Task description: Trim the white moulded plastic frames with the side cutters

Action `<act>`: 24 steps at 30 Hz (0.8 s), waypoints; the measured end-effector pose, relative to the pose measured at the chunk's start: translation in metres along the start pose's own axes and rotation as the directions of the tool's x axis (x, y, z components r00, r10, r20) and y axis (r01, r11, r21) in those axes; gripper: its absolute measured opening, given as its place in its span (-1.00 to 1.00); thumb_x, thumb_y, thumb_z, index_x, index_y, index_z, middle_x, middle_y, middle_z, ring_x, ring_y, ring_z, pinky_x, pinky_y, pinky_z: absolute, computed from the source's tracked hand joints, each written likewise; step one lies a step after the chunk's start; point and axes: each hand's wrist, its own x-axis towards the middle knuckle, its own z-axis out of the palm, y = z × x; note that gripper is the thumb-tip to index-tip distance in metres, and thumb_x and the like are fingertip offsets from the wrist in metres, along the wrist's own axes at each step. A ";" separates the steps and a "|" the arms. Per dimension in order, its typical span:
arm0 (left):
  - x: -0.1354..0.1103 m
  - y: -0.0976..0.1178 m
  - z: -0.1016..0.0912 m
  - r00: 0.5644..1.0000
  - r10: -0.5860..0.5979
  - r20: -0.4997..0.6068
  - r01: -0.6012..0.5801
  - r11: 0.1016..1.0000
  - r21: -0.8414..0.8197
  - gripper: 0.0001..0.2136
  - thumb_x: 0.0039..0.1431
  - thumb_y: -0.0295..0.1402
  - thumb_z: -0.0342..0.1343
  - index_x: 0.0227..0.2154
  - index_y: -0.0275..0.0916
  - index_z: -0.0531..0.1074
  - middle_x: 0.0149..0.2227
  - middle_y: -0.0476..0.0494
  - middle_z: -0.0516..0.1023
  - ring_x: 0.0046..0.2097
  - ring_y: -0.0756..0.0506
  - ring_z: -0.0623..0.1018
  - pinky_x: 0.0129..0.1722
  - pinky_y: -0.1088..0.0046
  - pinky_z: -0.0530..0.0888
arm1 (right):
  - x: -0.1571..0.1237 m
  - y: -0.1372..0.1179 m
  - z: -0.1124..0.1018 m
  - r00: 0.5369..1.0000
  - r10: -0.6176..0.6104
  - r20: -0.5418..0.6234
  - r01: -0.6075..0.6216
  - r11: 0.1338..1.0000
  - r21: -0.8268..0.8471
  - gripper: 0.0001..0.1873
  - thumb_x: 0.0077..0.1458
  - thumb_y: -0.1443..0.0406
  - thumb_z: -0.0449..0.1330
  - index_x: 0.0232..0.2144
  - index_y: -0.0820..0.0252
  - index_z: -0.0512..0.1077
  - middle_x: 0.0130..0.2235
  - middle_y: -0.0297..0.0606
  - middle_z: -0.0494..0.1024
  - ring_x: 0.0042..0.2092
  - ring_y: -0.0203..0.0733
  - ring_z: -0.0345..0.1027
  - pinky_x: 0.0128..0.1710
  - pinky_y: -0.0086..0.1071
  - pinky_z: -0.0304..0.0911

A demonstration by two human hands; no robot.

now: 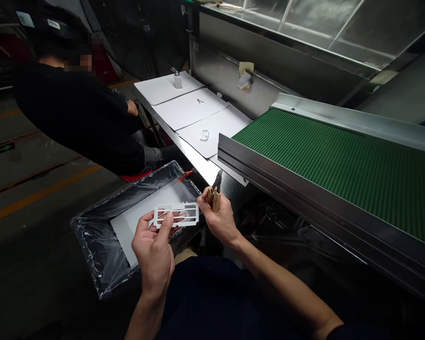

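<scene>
left hand (pixel 155 250) pinches a white plastic frame (pixel 177 215), held flat just above the lap. right hand (pixel 218 218) touches the frame's right end, fist wrapped round tan-handled cutters (pixel 216 188), tips pointing away. under the hands: a black film-lined bin (pixel 92 236) with a white sheet. beyond the right hand: worktop (pixel 198 163), green conveyor belt (pixel 340 160). a seated person in black (pixel 81 118) beyond the left hand.

From my head, the single camera looked forward and down, close over my left hand (pixel 154 252) and right hand (pixel 219 219).
</scene>
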 end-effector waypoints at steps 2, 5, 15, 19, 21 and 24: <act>-0.005 0.004 -0.002 1.000 -0.023 -0.005 0.023 1.000 0.007 -0.69 -0.07 -0.43 0.30 -0.24 -0.29 0.36 -0.40 -0.11 0.58 -0.38 -0.06 0.58 -0.41 0.55 0.49 | -0.004 -0.005 -0.002 0.997 0.051 0.056 -0.055 0.995 0.085 -0.91 0.09 0.31 0.09 -0.39 0.18 0.20 -0.47 -0.40 0.32 -0.43 -0.36 0.20 -0.38 -0.46 0.18; -0.008 0.007 -0.005 0.999 -0.053 0.004 0.053 0.998 0.015 -0.71 -0.06 -0.43 0.29 -0.26 -0.30 0.37 -0.40 -0.13 0.59 -0.38 -0.07 0.58 -0.42 0.57 0.50 | -0.007 -0.009 -0.007 0.983 0.100 0.151 -0.134 0.964 0.229 -0.87 0.08 0.30 0.11 -0.40 0.18 0.18 -0.47 -0.38 0.35 -0.43 -0.35 0.25 -0.37 -0.43 0.23; -0.012 0.007 -0.003 1.000 0.002 -0.025 0.000 0.998 0.063 -0.71 -0.10 -0.45 0.31 -0.28 -0.30 0.39 -0.42 -0.09 0.59 -0.39 -0.05 0.58 -0.45 0.61 0.50 | -0.011 -0.007 -0.021 0.978 0.099 0.185 -0.126 0.982 0.142 -0.85 0.04 0.30 0.17 -0.37 0.20 0.24 -0.43 -0.37 0.37 -0.40 -0.34 0.28 -0.35 -0.43 0.22; -0.013 0.007 -0.002 1.000 0.019 -0.023 -0.016 0.996 0.088 -0.70 -0.10 -0.45 0.31 -0.28 -0.30 0.38 -0.42 -0.10 0.59 -0.40 -0.06 0.58 -0.45 0.59 0.51 | -0.011 -0.007 -0.022 0.982 0.088 0.166 -0.103 0.991 0.088 -0.85 0.02 0.32 0.18 -0.35 0.19 0.26 -0.41 -0.36 0.38 -0.38 -0.32 0.30 -0.32 -0.41 0.24; -0.013 0.007 -0.003 0.999 0.030 -0.026 -0.027 0.994 0.107 -0.70 -0.09 -0.44 0.31 -0.27 -0.30 0.38 -0.43 -0.09 0.59 -0.40 -0.06 0.59 -0.45 0.59 0.51 | -0.012 -0.007 -0.022 0.984 0.068 0.165 -0.081 0.994 0.076 -0.85 0.01 0.33 0.18 -0.36 0.19 0.26 -0.41 -0.36 0.39 -0.38 -0.32 0.30 -0.32 -0.41 0.24; -0.013 0.007 -0.004 0.997 0.058 -0.041 -0.053 0.990 0.128 -0.71 -0.09 -0.44 0.31 -0.27 -0.30 0.39 -0.43 -0.07 0.59 -0.40 -0.05 0.58 -0.46 0.60 0.51 | -0.015 -0.007 -0.022 0.986 0.036 0.162 -0.048 0.996 0.069 -0.86 0.03 0.33 0.18 -0.36 0.19 0.25 -0.42 -0.35 0.40 -0.38 -0.31 0.29 -0.32 -0.40 0.24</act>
